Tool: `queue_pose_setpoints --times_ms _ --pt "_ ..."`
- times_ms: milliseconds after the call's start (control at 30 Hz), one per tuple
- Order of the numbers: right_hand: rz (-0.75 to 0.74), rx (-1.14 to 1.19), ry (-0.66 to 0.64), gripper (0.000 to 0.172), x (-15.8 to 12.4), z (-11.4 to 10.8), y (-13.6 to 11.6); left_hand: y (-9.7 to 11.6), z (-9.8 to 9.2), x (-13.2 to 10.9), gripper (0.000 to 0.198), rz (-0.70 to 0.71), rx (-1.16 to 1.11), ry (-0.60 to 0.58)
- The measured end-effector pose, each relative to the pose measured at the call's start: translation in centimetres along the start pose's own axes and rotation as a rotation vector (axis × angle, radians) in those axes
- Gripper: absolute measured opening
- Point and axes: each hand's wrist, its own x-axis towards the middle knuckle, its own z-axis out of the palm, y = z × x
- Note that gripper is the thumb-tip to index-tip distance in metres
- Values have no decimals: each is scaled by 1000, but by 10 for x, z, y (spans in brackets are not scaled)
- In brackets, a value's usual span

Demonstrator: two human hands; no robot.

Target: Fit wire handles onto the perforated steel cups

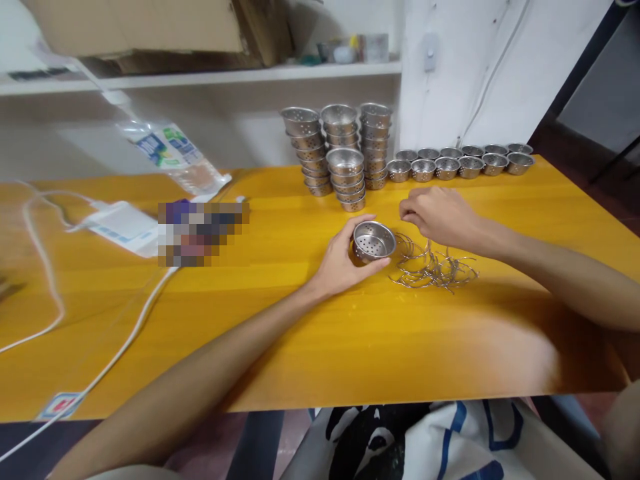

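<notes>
My left hand (340, 263) grips a small perforated steel cup (374, 240) just above the yellow table (280, 320). My right hand (443, 215) hovers over a tangle of thin wire handles (434, 267), fingers pinched together at its left edge; whether a wire is between them I cannot tell. Behind my hands stand several stacks of the same steel cups (340, 150), and a row of single cups (457, 162) runs to the right along the table's back edge.
A white power strip (123, 225) with white cables (43, 267) lies at the left, next to a blurred-out object. A clear plastic bag (173, 155) leans at the back. A shelf with a cardboard box (150, 30) hangs above.
</notes>
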Motion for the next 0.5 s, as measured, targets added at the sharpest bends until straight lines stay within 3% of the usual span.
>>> queue_pose_setpoints --times_ms 100,233,400,500 --pt "-90 170 138 28 -4 -8 -6 -2 0 -1 85 15 6 -1" --pt "-191 389 103 25 -4 4 -17 -1 0 -2 81 51 62 -34" --pt "-136 447 128 16 2 22 -18 1 -1 -3 83 119 116 -62" --pt "-180 459 146 16 3 26 -14 0 0 -3 85 127 132 -58"
